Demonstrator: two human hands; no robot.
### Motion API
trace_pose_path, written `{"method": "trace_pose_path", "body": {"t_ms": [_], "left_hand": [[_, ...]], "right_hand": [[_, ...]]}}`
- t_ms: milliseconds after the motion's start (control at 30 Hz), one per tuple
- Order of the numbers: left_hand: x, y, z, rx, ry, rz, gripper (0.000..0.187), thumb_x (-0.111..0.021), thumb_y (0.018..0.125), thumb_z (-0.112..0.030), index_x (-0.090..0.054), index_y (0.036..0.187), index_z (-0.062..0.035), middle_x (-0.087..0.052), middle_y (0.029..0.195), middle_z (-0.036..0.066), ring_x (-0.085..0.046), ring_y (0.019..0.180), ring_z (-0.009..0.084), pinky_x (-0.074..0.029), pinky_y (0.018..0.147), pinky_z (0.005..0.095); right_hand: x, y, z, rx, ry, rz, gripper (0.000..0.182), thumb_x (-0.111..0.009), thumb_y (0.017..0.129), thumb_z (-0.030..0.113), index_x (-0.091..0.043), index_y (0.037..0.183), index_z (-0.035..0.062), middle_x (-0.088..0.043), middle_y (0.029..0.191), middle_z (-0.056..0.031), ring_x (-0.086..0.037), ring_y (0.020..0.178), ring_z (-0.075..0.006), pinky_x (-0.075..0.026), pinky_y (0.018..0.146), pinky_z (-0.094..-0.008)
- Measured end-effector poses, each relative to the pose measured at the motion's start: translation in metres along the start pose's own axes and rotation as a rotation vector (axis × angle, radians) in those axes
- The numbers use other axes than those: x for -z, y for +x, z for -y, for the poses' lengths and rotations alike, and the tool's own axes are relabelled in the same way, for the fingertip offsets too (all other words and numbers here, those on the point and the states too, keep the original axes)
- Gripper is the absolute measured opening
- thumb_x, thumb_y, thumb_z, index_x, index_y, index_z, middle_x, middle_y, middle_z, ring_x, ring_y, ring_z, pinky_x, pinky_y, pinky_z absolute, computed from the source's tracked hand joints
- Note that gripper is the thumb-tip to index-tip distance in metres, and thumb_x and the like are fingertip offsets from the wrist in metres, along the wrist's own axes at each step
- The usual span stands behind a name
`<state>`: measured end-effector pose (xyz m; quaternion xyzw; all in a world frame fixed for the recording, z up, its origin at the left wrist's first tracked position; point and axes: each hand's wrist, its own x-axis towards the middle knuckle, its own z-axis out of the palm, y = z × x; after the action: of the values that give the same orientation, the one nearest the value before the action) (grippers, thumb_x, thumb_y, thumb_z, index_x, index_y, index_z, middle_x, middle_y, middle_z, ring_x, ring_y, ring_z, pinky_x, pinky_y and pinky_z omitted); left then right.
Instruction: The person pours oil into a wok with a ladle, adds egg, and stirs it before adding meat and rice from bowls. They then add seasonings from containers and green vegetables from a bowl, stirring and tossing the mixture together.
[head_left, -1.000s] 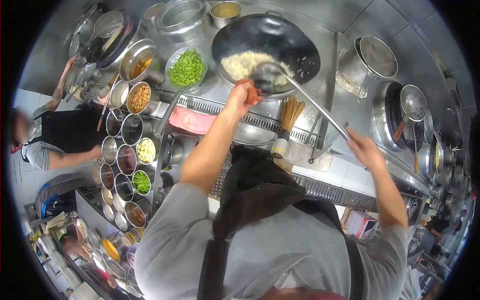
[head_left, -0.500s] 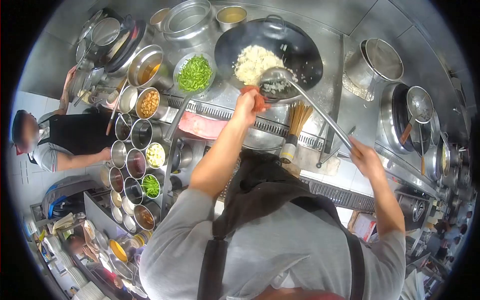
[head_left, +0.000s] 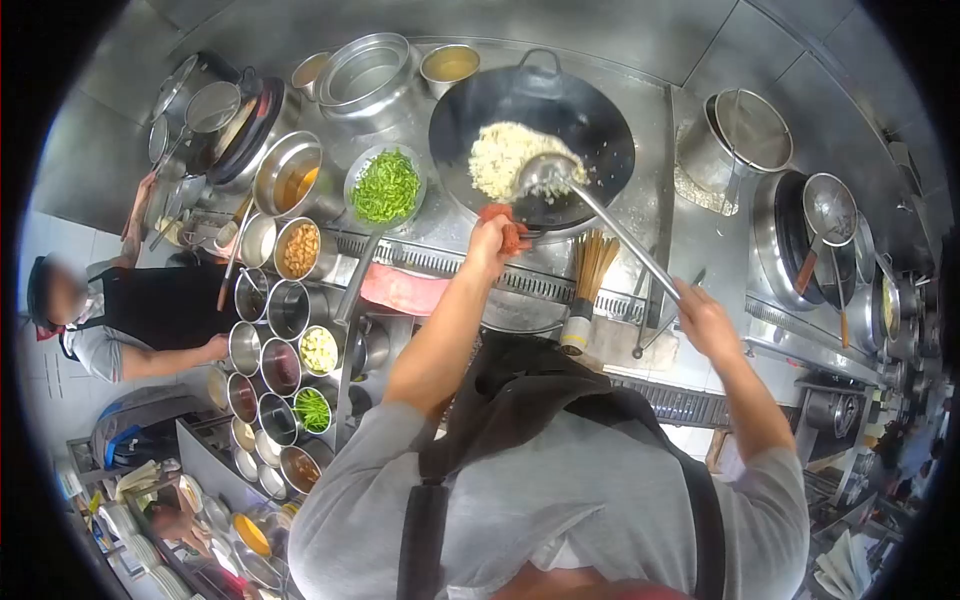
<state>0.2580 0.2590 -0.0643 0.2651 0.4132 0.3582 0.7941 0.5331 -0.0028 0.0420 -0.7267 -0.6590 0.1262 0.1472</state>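
My left hand [head_left: 486, 243] is closed around a red cloth [head_left: 512, 232] at the near rim of the black wok [head_left: 600, 110]; the handle under the cloth is hidden. In the wok lies a heap of pale, rice-like food [head_left: 505, 150]. The long steel handle of a ladle [head_left: 625, 240] is gripped in my right hand [head_left: 705, 318]. Its bowl rests in or just over the right side of the heap, with some of the food in it. Below the wok a bamboo wok brush [head_left: 592, 275] stands beside the stove edge.
Left of the wok sit a bowl of chopped greens [head_left: 385, 185], a large steel pot [head_left: 365, 75] and several ingredient tins [head_left: 300, 250]. A strainer over a pot [head_left: 750, 130] stands at right. Another person [head_left: 150, 310] works at the far left.
The ladle bowl has moved a little into the heap, and my right hand has shifted left. The wok appears tilted differently, its far handle showing more. The whole view has shifted slightly.
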Motion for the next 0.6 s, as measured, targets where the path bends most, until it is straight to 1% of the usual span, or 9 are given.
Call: {"method": "trace_pose_path", "body": {"t_ms": [100,200,267,300,400,433,500,567,600], "left_hand": [[-0.008,-0.038,0.016,0.043,0.042,-0.107,0.03,-0.045,0.075,-0.002,-0.052,0.103,-0.0083,-0.056,0.075,0.012,-0.058,0.073,0.0254,-0.05,0.059,0.0457],[0.001,-0.063,0.02,0.093,0.098,-0.187,0.039,-0.044,0.07,-0.001,-0.05,0.107,-0.011,-0.056,0.078,0.012,-0.058,0.067,0.024,-0.049,0.054,0.047],[0.0,-0.051,0.013,0.036,0.009,-0.186,0.038,-0.045,0.07,-0.001,-0.05,0.107,-0.0114,-0.056,0.076,0.012,-0.057,0.064,0.0235,-0.048,0.052,0.0455],[-0.003,-0.026,0.008,-0.016,-0.039,-0.166,0.038,-0.046,0.07,-0.002,-0.05,0.107,-0.0115,-0.056,0.076,0.012,-0.057,0.063,0.0231,-0.047,0.051,0.045],[-0.002,0.036,0.012,-0.067,0.0,-0.145,0.034,-0.046,0.072,-0.001,-0.048,0.104,-0.0102,-0.055,0.073,0.012,-0.054,0.057,0.0205,-0.047,0.047,0.0423],[-0.003,0.045,0.012,-0.081,0.01,-0.158,0.033,-0.045,0.073,0.0,-0.048,0.104,-0.0097,-0.055,0.072,0.012,-0.053,0.053,0.0196,-0.047,0.045,0.0413],[0.002,0.055,0.014,-0.074,0.039,-0.143,0.032,-0.044,0.073,0.001,-0.048,0.104,-0.0091,-0.054,0.071,0.012,-0.052,0.05,0.0192,-0.047,0.044,0.0398],[0.007,0.061,0.019,-0.06,0.065,-0.136,0.032,-0.044,0.074,0.001,-0.047,0.104,-0.0085,-0.054,0.071,0.012,-0.051,0.047,0.0188,-0.047,0.043,0.0384],[0.014,0.069,0.027,-0.08,0.09,-0.118,0.03,-0.045,0.076,0.0,-0.047,0.105,-0.0083,-0.054,0.071,0.011,-0.05,0.046,0.0184,-0.047,0.043,0.0375]], "right_hand": [[-0.035,0.032,-0.001,-0.174,-0.069,0.016,0.054,-0.058,0.081,0.007,-0.044,0.133,0.0073,-0.059,0.1,-0.0226,-0.059,0.081,-0.0442,-0.049,0.074,-0.0477],[-0.022,0.023,0.024,-0.056,0.101,-0.222,0.057,-0.058,0.081,0.002,-0.043,0.135,0.0067,-0.061,0.092,-0.0222,-0.062,0.077,-0.0412,-0.049,0.073,-0.0446],[-0.015,0.011,0.037,-0.182,0.359,-0.226,0.056,-0.056,0.083,-0.002,-0.042,0.137,0.0052,-0.061,0.079,-0.0176,-0.063,0.071,-0.0288,-0.049,0.069,-0.0369],[-0.011,0.011,0.042,-0.185,0.358,-0.212,0.056,-0.056,0.083,-0.002,-0.042,0.137,0.0052,-0.061,0.079,-0.0176,-0.063,0.071,-0.0288,-0.049,0.069,-0.0369],[0.013,0.024,0.067,-0.299,0.672,-0.267,0.053,-0.051,0.087,-0.002,-0.038,0.138,0.001,-0.056,0.074,-0.007,-0.052,0.054,-0.0094,-0.041,0.05,-0.0211],[0.019,0.03,0.077,-0.294,0.66,-0.261,0.053,-0.051,0.087,-0.002,-0.038,0.138,0.001,-0.056,0.074,-0.007,-0.052,0.054,-0.0094,-0.041,0.05,-0.0211],[0.024,0.045,0.09,-0.247,1.13,-0.318,0.057,-0.052,0.088,0.0,-0.032,0.141,0.0025,-0.056,0.078,-0.0081,-0.048,0.047,-0.01,-0.04,0.042,-0.0211],[0.018,0.057,0.096,-0.278,1.156,-0.277,0.054,-0.05,0.091,0.008,-0.03,0.142,0.0036,-0.055,0.084,-0.0109,-0.046,0.042,-0.0108,-0.039,0.036,-0.0218],[0.008,0.062,0.096,-0.376,1.38,-0.235,0.053,-0.05,0.092,0.01,-0.031,0.142,0.0072,-0.054,0.082,-0.0104,-0.046,0.041,-0.0119,-0.038,0.035,-0.0225]]}}
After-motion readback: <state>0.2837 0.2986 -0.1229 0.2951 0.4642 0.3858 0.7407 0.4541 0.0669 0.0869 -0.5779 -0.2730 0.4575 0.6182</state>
